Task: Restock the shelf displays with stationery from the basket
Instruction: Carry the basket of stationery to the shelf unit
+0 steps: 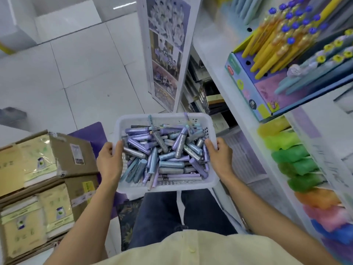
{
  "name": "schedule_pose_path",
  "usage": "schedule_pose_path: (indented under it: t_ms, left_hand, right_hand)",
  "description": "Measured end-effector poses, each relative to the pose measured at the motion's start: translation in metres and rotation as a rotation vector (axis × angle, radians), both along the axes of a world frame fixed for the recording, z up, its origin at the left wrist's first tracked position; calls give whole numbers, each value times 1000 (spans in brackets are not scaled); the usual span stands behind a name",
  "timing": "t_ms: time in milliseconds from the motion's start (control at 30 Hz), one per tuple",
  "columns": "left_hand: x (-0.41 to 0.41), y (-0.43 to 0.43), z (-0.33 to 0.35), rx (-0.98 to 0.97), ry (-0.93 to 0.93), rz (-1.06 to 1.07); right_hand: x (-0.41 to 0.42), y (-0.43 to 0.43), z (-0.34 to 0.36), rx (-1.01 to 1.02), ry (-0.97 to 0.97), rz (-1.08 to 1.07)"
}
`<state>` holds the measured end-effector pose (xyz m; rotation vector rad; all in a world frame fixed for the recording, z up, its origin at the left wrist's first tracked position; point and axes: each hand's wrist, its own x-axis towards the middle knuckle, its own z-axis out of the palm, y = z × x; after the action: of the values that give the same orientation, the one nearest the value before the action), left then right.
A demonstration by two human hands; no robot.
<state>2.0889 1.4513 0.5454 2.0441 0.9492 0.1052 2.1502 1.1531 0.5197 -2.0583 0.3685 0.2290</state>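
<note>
Hands (109, 162) (219, 159) on basket (166, 119) sides, fingers (210, 145) seemingly inside.

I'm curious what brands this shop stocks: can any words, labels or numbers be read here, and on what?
No text is legible here.
Cardboard boxes: labels blurred.
Pens in the basket: barrel print too small.
Display box: stickers blurred.
Poster: captions, if any, unreadable.

A person stood gripping a white plastic basket (131, 189) by both side rims, left hand (109, 162) and right hand (219, 156), heaped with purple and blue pens (162, 152). Cardboard boxes (44, 180) sat leftward, a pen display box (282, 60) rightward.
</note>
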Motion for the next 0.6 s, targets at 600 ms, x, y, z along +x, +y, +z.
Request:
schedule_pose_path:
  t_ms: [600]
  left_hand:
    - [167,-8,-15,48,28,-798]
  right_hand:
    - [-66,49,-20,-74,-21,-809]
